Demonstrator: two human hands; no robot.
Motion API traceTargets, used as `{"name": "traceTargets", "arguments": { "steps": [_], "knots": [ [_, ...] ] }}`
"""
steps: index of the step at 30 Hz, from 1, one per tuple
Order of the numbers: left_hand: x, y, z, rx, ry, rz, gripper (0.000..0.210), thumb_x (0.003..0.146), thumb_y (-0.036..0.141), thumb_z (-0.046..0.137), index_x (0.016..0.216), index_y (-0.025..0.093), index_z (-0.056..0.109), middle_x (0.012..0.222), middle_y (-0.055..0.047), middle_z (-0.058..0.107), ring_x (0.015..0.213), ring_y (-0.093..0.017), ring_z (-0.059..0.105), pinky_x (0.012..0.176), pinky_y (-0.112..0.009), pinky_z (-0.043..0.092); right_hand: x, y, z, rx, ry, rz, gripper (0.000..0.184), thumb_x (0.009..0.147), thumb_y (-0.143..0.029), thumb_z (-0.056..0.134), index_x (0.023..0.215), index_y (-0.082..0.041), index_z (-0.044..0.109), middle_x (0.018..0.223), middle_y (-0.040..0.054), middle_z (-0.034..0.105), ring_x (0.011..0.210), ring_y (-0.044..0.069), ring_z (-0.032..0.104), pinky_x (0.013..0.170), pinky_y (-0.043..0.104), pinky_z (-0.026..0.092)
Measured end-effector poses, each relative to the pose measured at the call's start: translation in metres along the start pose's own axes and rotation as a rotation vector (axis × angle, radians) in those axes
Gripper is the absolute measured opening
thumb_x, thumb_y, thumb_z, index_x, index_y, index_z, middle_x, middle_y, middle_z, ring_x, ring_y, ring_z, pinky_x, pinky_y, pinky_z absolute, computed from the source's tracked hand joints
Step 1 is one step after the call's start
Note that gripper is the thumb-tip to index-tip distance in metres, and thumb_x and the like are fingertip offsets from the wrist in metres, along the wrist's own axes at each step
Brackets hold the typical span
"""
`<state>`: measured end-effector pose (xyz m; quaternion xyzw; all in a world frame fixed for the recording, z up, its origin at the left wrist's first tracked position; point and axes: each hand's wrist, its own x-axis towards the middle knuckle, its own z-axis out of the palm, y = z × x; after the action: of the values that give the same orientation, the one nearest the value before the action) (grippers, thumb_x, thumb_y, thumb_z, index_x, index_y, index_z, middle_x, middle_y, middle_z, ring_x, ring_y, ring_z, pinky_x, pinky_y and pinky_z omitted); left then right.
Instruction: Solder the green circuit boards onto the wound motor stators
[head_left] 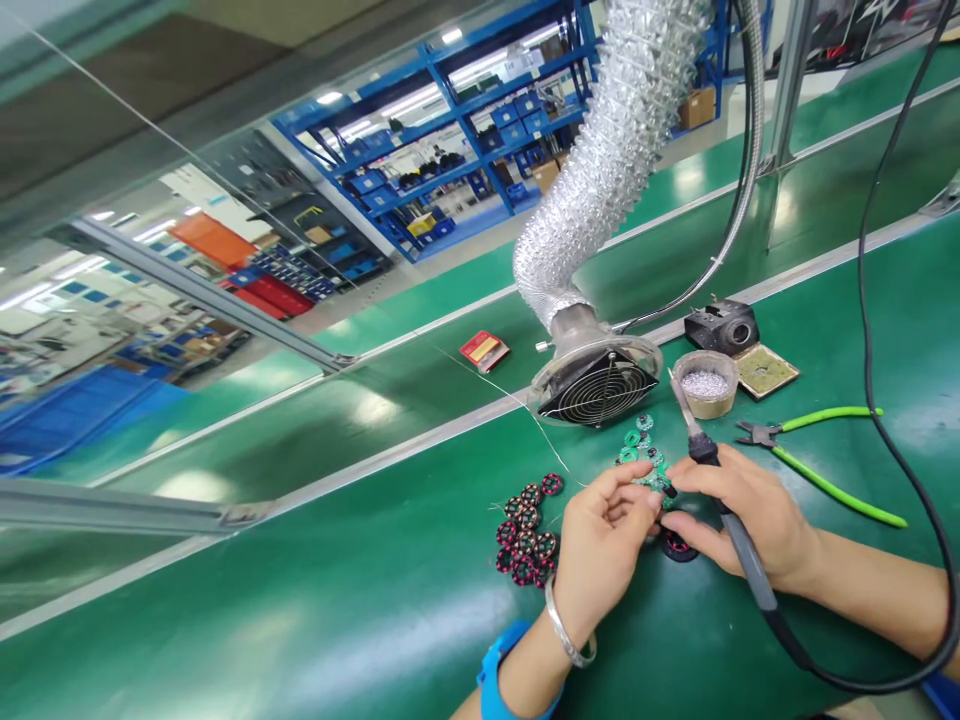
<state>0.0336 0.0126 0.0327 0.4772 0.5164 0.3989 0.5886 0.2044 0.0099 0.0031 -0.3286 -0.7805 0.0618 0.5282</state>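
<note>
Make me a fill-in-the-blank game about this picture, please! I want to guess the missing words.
1. The right hand has a soldering iron with a cable coloured ____.
2. On the wrist by the left hand is a bangle coloured ____.
3. The pliers have two handles coloured ____.
4. In the picture, the cluster of reddish rings lies to the ____ of both hands.

Missing words: black; silver; green; left.
</note>
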Motion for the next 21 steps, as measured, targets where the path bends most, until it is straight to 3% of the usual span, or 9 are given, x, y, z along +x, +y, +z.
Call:
{"name": "traceTargets", "arguments": {
  "steps": [10, 16, 21],
  "knots": [
    [-0.011, -0.01, -0.007, 0.106, -0.114, 0.099, 0.034, 0.087, 0.027, 0.06, 0.118, 0.014, 0.054, 0.071, 0.0, 0.065, 0.066, -0.013, 0.06, 0.064, -0.024, 0.048, 0.005, -0.006, -0.005, 0.085, -0.109, -0.099, 0.027, 0.087, -0.005, 0.053, 0.11, -0.017, 0.052, 0.089, 0.0067, 0.069, 0.078, 0.019, 0.062, 0.071, 0.033, 0.055],
    [-0.017, -0.022, -0.018, 0.214, -0.039, 0.167, 0.023, 0.093, 0.02, 0.045, 0.115, 0.017, 0.052, 0.091, -0.006, 0.065, 0.072, -0.013, 0.058, 0.064, -0.025, 0.048, -0.003, 0.004, -0.009, 0.083, -0.221, -0.058, 0.026, 0.089, -0.01, 0.054, 0.114, -0.017, 0.052, 0.093, 0.0077, 0.068, 0.081, 0.02, 0.062, 0.071, 0.033, 0.054],
    [-0.024, -0.036, -0.02, 0.482, -0.092, 0.315, 0.022, 0.088, 0.014, 0.053, 0.107, 0.019, 0.062, 0.093, -0.005, 0.062, 0.076, -0.014, 0.058, 0.069, -0.025, 0.049, -0.004, 0.012, -0.018, 0.084, -0.322, 0.049, 0.028, 0.087, -0.012, 0.054, 0.114, -0.018, 0.052, 0.094, 0.0082, 0.066, 0.082, 0.021, 0.061, 0.07, 0.032, 0.053]
  ]
}}
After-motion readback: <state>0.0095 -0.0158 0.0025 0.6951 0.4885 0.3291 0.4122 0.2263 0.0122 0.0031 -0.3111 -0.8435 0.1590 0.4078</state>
